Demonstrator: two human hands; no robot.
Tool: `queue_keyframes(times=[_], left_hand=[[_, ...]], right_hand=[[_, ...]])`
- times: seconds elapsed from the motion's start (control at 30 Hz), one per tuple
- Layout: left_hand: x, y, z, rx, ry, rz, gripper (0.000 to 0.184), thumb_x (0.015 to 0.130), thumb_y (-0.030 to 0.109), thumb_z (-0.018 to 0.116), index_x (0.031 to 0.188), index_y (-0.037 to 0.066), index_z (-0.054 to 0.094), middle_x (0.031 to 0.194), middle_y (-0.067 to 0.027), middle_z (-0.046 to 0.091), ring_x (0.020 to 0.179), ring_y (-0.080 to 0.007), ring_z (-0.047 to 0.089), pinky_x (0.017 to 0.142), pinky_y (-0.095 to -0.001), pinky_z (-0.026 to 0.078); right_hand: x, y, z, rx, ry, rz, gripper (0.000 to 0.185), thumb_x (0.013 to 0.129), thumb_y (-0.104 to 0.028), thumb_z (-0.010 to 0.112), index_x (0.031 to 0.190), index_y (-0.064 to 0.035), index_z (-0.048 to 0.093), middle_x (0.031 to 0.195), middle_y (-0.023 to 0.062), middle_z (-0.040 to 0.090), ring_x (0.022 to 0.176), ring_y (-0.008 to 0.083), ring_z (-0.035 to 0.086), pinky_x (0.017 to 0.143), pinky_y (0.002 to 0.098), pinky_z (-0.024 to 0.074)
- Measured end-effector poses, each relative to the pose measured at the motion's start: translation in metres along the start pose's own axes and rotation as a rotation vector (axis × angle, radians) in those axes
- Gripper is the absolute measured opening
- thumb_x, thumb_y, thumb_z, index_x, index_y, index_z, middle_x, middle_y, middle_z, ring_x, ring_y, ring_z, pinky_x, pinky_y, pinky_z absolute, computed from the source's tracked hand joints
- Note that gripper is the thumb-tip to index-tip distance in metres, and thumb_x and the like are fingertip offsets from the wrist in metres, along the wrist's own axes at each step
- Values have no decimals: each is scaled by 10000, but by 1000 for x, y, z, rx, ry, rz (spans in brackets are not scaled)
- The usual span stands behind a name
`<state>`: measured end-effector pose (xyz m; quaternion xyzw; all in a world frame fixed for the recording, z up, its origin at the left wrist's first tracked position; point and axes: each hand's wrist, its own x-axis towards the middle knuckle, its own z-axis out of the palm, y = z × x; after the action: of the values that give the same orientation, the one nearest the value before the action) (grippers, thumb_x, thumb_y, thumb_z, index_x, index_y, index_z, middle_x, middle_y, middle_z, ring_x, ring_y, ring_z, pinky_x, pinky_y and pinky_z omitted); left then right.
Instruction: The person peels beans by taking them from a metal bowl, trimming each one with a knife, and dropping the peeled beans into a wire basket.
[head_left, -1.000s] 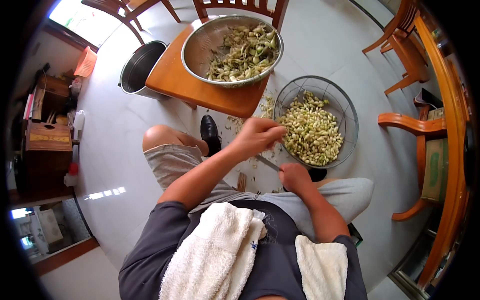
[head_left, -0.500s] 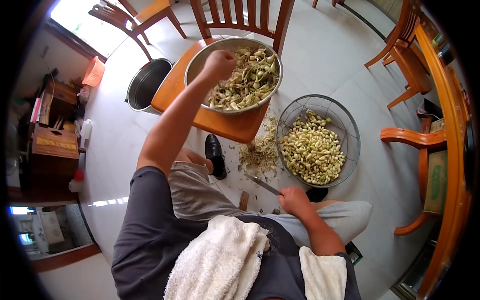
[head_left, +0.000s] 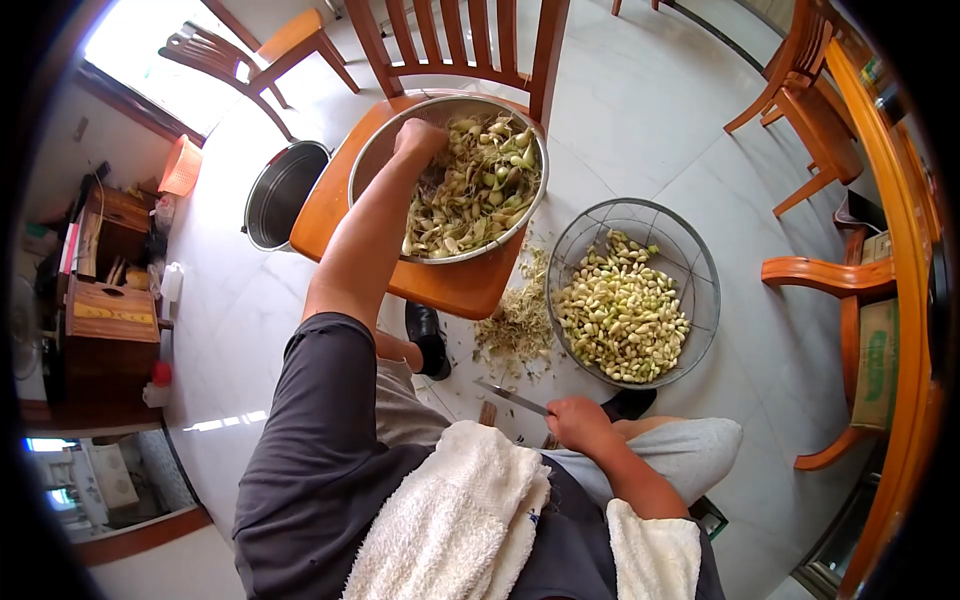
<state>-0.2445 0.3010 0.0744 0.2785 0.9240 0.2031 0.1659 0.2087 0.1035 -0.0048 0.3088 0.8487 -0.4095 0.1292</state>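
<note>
My left hand (head_left: 421,140) reaches into a large metal bowl (head_left: 374,152), at the left edge of a heap of untrimmed bulbs (head_left: 480,185) with stringy roots and stalks. Its fingers curl downward, and their tips are hidden. The bowl stands on the wooden seat (head_left: 335,215) of a chair. Low over the floor, my right hand (head_left: 580,423) is closed round the handle of a knife (head_left: 513,397), its blade pointing left. Beyond that hand, a round wire-mesh basket (head_left: 692,235) on the floor holds many trimmed pale bulbs (head_left: 625,320).
Trimmings (head_left: 515,328) lie on the floor between chair and basket. A dark metal bucket (head_left: 287,195) stands left of the chair. A wooden table (head_left: 890,200) runs along the right side, with chairs nearby. A white towel (head_left: 450,515) hangs over my chest.
My left hand has gone from above the bulbs to lower and further left inside the bowl. My right hand and the knife have shifted slightly left and down in view.
</note>
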Motion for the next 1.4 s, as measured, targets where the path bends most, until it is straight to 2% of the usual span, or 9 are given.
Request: queue_keyframes(times=[0.13, 0.23, 0.3, 0.47, 0.57, 0.63, 0.67, 0.87, 1.4], left_hand=[[-17, -2, -10, 17, 38, 88, 260, 685, 160, 684, 848, -42, 688, 903, -244, 667, 871, -285, 674, 724, -389, 534], [3, -27, -8, -170, 113, 117, 355, 706, 214, 721, 925, -62, 676, 822, -144, 668, 744, -208, 656, 655, -330, 519], [-21, -34, -49, -302, -109, 256, 286, 797, 195, 674, 986, -19, 655, 814, -75, 643, 677, -131, 612, 604, -269, 498], [-125, -61, -114, -1007, -429, 227, 141, 922, 116, 571, 983, -8, 599, 786, -72, 630, 647, -151, 621, 545, -249, 508], [-178, -105, -105, -1273, -599, 244, 201, 924, 120, 569, 1075, -13, 579, 861, -87, 628, 709, -135, 602, 585, -237, 490], [-221, -123, -85, -1389, -725, 177, 169, 928, 84, 550, 1059, -20, 576, 884, -102, 634, 707, -144, 605, 581, -233, 489], [-244, -125, -73, -1439, -729, 103, 159, 914, 62, 564, 1042, -31, 574, 893, -108, 635, 717, -146, 610, 592, -229, 498], [-309, -148, -5, -1510, -766, -174, 130, 885, 48, 605, 998, -11, 577, 863, -93, 640, 720, -158, 626, 609, -263, 524], [-334, -145, 22, -1445, -784, -100, 39, 853, -18, 598, 858, 5, 566, 799, -106, 645, 687, -189, 641, 587, -284, 505]], right_hand=[[0, -1, 1, -1, 31, -24, 201, 819, -227, 533, 808, -66, 652, 770, 184, 634, 742, 391, 601, 679, 489, 474], [1, 3, 6, 46, 69, 9, 206, 819, -234, 533, 818, -67, 653, 775, 188, 634, 752, 390, 602, 691, 487, 475], [-1, 1, 2, 17, 83, 62, 211, 819, -240, 534, 830, -66, 654, 786, 190, 634, 763, 387, 604, 697, 484, 473], [-8, -11, -17, 46, 198, 49, 222, 832, -233, 512, 840, -46, 631, 837, 195, 632, 796, 402, 594, 701, 478, 464], [-13, -24, -24, 188, 341, -32, 182, 830, -204, 552, 849, -44, 638, 806, 192, 621, 756, 395, 591, 650, 447, 464], [-15, -32, -25, 258, 511, -201, 122, 813, -116, 610, 858, -5, 630, 698, 165, 594, 631, 313, 583, 579, 351, 446], [-18, -39, -28, 271, 569, -254, 145, 831, -110, 598, 944, -47, 662, 714, 165, 589, 658, 343, 591, 582, 391, 459], [-29, -57, -27, 182, 761, -401, 193, 812, -59, 631, 1002, -38, 651, 706, 119, 572, 604, 292, 572, 547, 364, 452], [-29, -49, -23, -55, 818, -454, 249, 776, -59, 639, 1024, -41, 635, 735, 96, 564, 680, 282, 576, 601, 371, 471]])
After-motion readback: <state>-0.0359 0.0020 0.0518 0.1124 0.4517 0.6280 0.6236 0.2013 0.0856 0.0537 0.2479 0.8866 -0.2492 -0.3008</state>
